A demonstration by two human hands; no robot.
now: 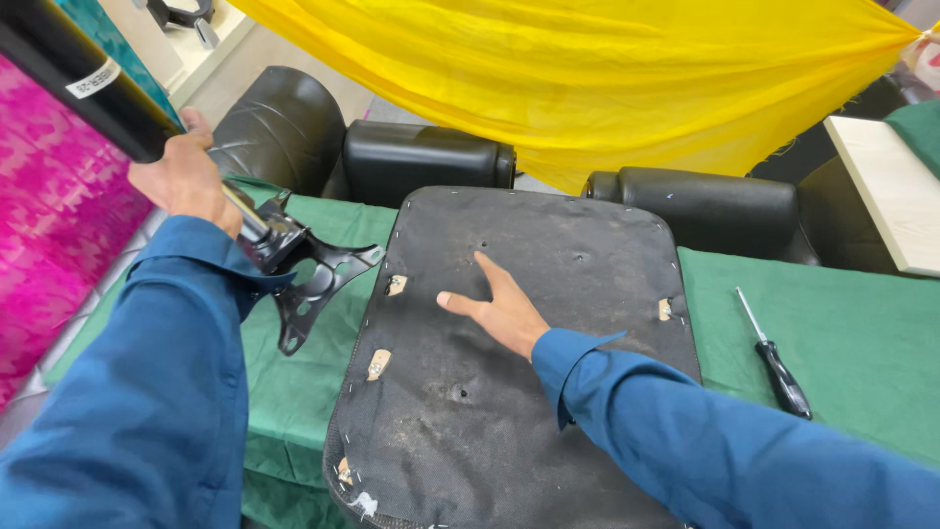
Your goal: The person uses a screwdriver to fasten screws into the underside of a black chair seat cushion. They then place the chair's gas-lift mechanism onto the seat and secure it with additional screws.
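Observation:
A black chair seat (578, 294) lies upside down on a green-covered table (832, 333), its dusty fabric underside up with several screw holes. My right hand (501, 306) rests flat on that underside, fingers apart, holding nothing. My left hand (186, 176) grips the black gas cylinder (78, 78) of a chair, held tilted up to the left. At the cylinder's lower end sits a black metal mounting plate (308, 274), hovering just left of the seat's edge.
A black-handled screwdriver (778, 367) lies on the green cloth to the right. Black armrest pads (421, 162) (705, 211) stand behind the seat. Yellow cloth (607, 69) hangs overhead, pink fabric (49, 225) lies at left, a pale board (891, 186) at right.

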